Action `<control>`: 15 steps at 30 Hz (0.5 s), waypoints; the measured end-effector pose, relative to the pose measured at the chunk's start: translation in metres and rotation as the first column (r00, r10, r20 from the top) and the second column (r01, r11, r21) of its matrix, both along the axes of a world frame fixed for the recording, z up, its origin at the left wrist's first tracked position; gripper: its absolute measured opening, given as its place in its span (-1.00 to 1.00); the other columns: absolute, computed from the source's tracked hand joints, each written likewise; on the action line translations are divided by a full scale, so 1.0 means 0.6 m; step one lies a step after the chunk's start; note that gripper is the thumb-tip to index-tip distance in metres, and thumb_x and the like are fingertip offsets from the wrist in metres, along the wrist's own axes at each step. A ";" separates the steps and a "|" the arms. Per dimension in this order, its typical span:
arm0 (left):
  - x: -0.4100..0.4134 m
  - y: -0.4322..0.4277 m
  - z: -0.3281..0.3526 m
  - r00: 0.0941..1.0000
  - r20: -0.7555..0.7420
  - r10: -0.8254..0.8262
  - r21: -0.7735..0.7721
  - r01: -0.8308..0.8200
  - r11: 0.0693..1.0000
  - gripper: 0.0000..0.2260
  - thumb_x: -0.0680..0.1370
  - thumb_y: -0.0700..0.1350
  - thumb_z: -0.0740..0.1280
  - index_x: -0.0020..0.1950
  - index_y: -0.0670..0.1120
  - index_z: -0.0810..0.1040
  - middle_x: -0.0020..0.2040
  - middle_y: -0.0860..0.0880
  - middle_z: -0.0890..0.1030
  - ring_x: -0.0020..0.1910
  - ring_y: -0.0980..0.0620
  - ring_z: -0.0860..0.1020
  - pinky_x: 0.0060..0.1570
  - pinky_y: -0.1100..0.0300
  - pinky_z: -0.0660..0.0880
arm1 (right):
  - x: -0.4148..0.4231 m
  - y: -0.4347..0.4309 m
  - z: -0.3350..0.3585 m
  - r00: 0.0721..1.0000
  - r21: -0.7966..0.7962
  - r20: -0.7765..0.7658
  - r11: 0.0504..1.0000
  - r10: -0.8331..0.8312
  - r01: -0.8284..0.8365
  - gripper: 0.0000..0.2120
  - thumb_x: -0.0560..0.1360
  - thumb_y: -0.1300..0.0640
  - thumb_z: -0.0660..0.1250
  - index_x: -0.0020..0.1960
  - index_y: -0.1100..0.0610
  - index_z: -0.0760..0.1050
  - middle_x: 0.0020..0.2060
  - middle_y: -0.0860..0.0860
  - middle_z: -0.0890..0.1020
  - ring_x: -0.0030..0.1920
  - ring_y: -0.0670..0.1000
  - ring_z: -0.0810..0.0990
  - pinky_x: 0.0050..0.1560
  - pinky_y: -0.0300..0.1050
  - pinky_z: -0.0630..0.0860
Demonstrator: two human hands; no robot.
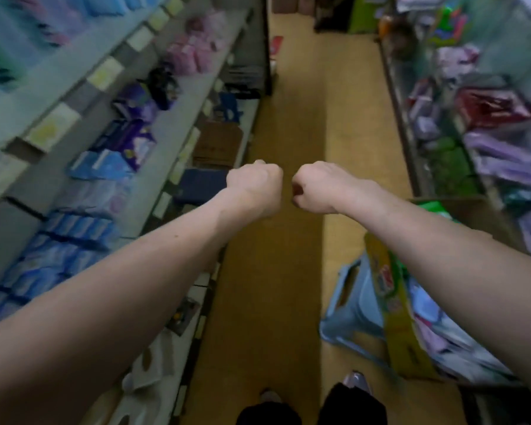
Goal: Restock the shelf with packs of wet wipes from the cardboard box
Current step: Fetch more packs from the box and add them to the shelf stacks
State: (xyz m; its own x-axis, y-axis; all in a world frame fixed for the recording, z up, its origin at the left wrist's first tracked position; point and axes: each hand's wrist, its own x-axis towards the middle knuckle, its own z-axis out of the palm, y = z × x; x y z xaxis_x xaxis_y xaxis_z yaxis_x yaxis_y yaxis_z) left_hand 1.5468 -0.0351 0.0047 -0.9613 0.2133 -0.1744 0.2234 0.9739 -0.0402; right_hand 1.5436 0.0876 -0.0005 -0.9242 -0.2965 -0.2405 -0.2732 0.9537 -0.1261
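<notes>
1. Both arms are stretched out ahead over the aisle floor (276, 271). The left hand (253, 188) and the right hand (316, 188) are each balled into a fist with nothing in them. Their knuckles face each other just beside one another, with a slim gap between.
2. The cardboard box (396, 317) sits low on the person's right, its yellow printed flap standing up. Loose packs (451, 342) lie inside, too blurred for me to read. A pale blue stool (350, 308) is right against the box; whether it carries the box I cannot tell.
3. The shelf (178, 124) runs along the left, and rows of blue packs (65, 240) fill a lower tier near the left forearm.
4. With neither hand holding a pack, I would place this between picks. The next move, to my eye, calls for a turn down and to the right. Then a fist must uncurl to take a pack from the box and carry it across to the left tiers.
5. Room is tight. The shelving (442, 133) on the right and the shelf on the left leave one open strip of floor down the middle.
6. The stool and the flap jut into that strip near the person's feet. The left shelf's front lips stick out, so a loaded hand would have to clear them.
</notes>
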 end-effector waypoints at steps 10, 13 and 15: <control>0.012 0.383 -0.121 0.930 0.236 -0.282 0.101 0.265 0.959 -0.65 0.55 -0.09 0.26 0.34 -0.01 0.45 0.25 -0.08 0.48 0.19 -0.13 0.52 0.06 0.05 0.46 | 0.063 0.383 -0.116 0.937 0.042 0.166 0.952 -0.307 0.304 -0.78 0.49 0.09 0.28 0.09 0.07 0.60 0.09 0.16 0.62 0.11 0.19 0.58 -0.08 -0.11 0.44; 0.020 0.468 -0.171 0.892 0.308 -0.332 0.123 0.309 0.943 -0.63 0.53 -0.07 0.28 0.34 -0.04 0.46 0.26 -0.12 0.48 0.25 -0.16 0.50 0.14 0.04 0.45 | 0.083 0.483 -0.164 0.902 0.040 0.214 0.926 -0.374 0.375 -0.79 0.49 0.10 0.27 0.05 0.07 0.64 0.05 0.16 0.64 0.09 0.18 0.59 -0.01 -0.11 0.45; 0.026 0.511 -0.208 0.866 0.377 -0.329 0.141 0.297 0.944 -0.60 0.54 -0.07 0.28 0.38 -0.05 0.42 0.31 -0.14 0.46 0.28 -0.17 0.47 0.18 0.03 0.44 | 0.097 0.540 -0.200 0.871 0.067 0.262 0.908 -0.416 0.414 -0.78 0.51 0.11 0.25 0.04 0.10 0.63 0.04 0.15 0.65 0.08 0.18 0.59 -0.04 -0.13 0.40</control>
